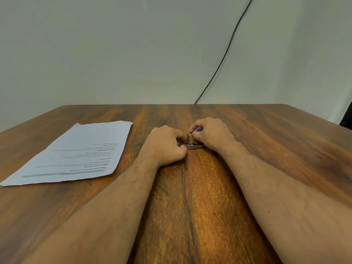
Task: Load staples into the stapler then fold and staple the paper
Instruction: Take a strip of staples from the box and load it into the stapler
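Both hands are down at the middle of the wooden table point(190, 197), working a small metal stapler point(192, 145) that lies flat between them. The left hand point(164, 145) curls its fingers around the stapler's left end, pinning it. The right hand point(211, 135) pinches at the raised metal piece, a blue part peeking out under its fingers. The printed paper point(76, 151) lies flat, unfolded, well off to the left.

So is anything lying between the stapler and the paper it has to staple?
Nothing visible. Bare table separates the paper from the stapler, which both hands, left and right, hold.
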